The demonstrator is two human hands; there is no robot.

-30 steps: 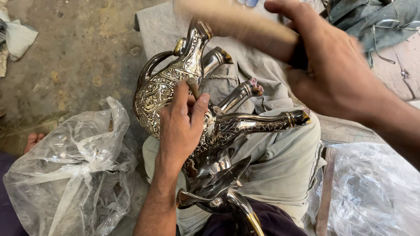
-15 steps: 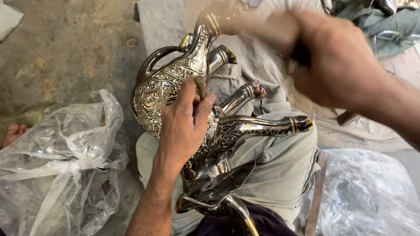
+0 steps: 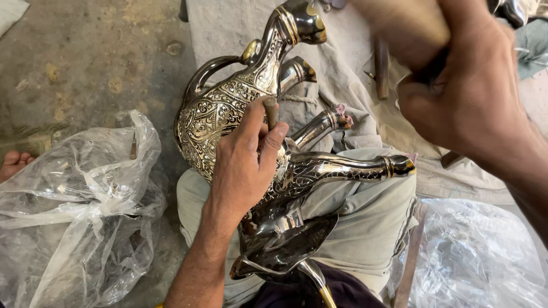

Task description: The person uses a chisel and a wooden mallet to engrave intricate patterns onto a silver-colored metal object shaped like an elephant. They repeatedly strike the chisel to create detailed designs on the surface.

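Observation:
An ornate engraved metal pitcher [image 3: 222,114] in silver and gold lies tilted across my lap, its spout pointing up and away. More polished metal pieces lie under it, one with a long neck [image 3: 348,168] reaching right. My left hand [image 3: 245,165] rests on the pitcher's body and pinches a short punch tool [image 3: 270,110] upright against the engraved surface. Raised above at the upper right, blurred by motion, my right hand [image 3: 468,97] is closed on a wooden mallet handle [image 3: 408,25].
A crumpled clear plastic bag [image 3: 74,211] lies on the concrete floor at left, another plastic sheet [image 3: 485,256] at lower right. Grey cloth [image 3: 228,28] covers the ground beyond the pitcher. A bare foot [image 3: 14,162] shows at the left edge.
My right hand with the mallet has swung up and to the right. The left hand has kept its place on the pitcher, punch held against it.

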